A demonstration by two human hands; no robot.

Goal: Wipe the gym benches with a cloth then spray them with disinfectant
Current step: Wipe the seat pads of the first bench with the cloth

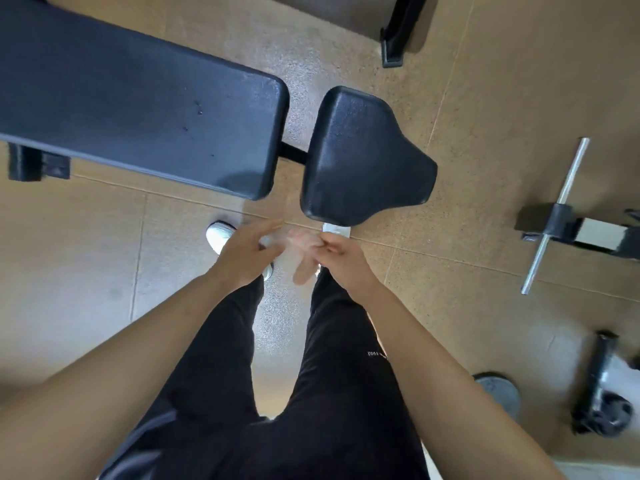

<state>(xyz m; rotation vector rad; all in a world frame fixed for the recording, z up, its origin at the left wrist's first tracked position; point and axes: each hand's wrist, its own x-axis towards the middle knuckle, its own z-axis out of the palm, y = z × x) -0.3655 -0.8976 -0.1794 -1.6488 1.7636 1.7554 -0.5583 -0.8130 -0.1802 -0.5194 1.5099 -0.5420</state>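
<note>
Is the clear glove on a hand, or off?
Off, though it is blurred. The clear glove hangs limp, pinched by the right hand; the left hand beside it is bare, fingers straight.

Black bench pads [138,98] (speckled tan floor [502,81])

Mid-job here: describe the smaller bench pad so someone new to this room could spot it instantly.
Find the long black back pad that fills the upper left. Past its right end, across a narrow gap spanned by a black frame bar, sits the seat pad. Unlike its rectangular neighbour, it is short and flared.
</note>
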